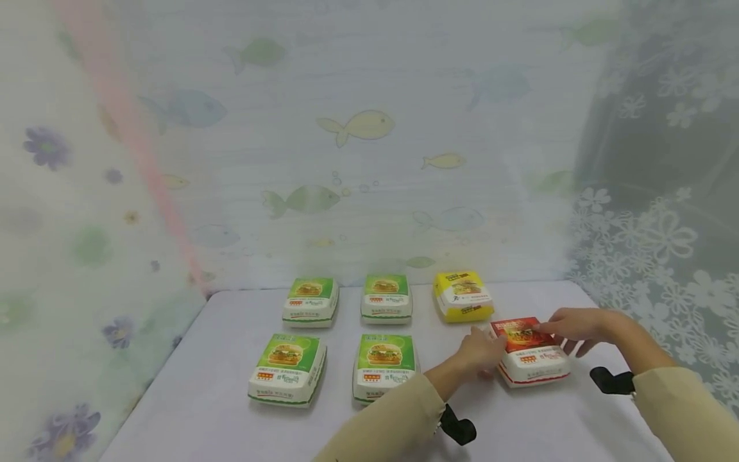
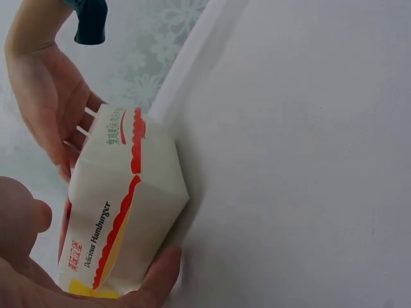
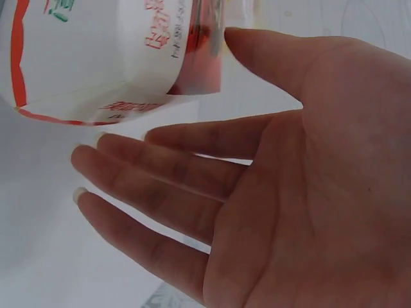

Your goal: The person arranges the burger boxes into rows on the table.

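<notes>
A red-and-white hamburger box (image 1: 534,360) is at the right of the table, between both hands. My left hand (image 1: 480,351) grips its left side; in the left wrist view a fingertip (image 2: 168,264) lies at the box's lower edge, with the thumb toward the lid. On the other side, my right hand (image 1: 579,326) has its fingers spread and nearly straight. The right wrist view has those fingers (image 3: 160,183) just off the box wall, the thumb near the red lid. Behind the left hand stands a yellow-and-white burger box (image 1: 464,297).
Green-and-white burger boxes stand in two rows to the left: two at the back, including one (image 1: 310,301), and two in front, including another (image 1: 287,369). The left forearm partly covers the front right one (image 1: 385,359). Patterned curtains (image 1: 369,192) border the white table (image 1: 190,378).
</notes>
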A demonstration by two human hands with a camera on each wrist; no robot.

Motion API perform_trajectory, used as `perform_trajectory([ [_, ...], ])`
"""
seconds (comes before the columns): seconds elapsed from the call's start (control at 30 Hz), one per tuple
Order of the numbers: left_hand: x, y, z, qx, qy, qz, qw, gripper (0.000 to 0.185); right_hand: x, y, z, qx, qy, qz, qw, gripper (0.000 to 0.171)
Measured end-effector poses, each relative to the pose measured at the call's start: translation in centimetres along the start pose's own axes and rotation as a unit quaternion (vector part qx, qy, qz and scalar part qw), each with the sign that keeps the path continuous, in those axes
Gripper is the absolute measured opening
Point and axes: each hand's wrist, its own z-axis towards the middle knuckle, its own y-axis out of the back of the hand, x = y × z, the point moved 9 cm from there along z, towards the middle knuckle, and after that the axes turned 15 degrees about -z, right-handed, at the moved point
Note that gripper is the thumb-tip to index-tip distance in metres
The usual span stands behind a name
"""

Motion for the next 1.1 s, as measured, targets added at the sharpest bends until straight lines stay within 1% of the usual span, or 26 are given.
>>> perform_trajectory([
  [0.1,0.3,-0.3,-0.6,0.013,-0.003,0.009,0.9999,0.071,-0.2,-0.3,-0.1,0.003,0.001,0.012,1.0,0.062],
  [0.27,-0.1,-0.4,-1.3,0.025,-0.012,0.017,0.9995,0.061,-0.4,-0.7,-0.3,0.005,0.002,0.036,0.999,0.057],
  [0.47,-0.5,-0.2,-1.4,0.05,-0.006,-0.018,0.9986,0.039,0.1,-0.9,-0.4,0.004,0.012,0.078,0.997,0.048],
  [0.57,-0.7,0.2,-1.7,0.056,-0.003,-0.027,0.9981,0.035,0.5,-0.8,-0.5,0.0,0.014,0.089,0.996,0.048],
  [0.67,-1.2,0.7,-2.3,0.069,-0.004,-0.034,0.997,0.032,1.3,-0.8,-0.8,-0.001,0.018,0.093,0.996,0.048],
  [0.77,-1.5,1.6,-2.9,0.079,-0.007,-0.017,0.9967,0.03,2.5,-0.9,-1.2,-0.005,0.019,0.093,0.995,0.049],
  [0.97,-1.4,3.5,-3.7,0.116,-0.014,0.049,0.992,0.03,4.7,-1.8,-1.3,-0.012,0.026,0.089,0.996,0.046],
  [1.03,-1.4,4.1,-3.9,0.131,-0.015,0.055,0.9897,0.029,5.4,-2.2,-1.1,-0.01,0.031,0.088,0.996,0.045],
  [1.1,-1.5,4.7,-4.2,0.138,-0.013,0.066,0.9882,0.028,5.8,-2.6,-0.9,-0.01,0.03,0.091,0.995,0.043],
])
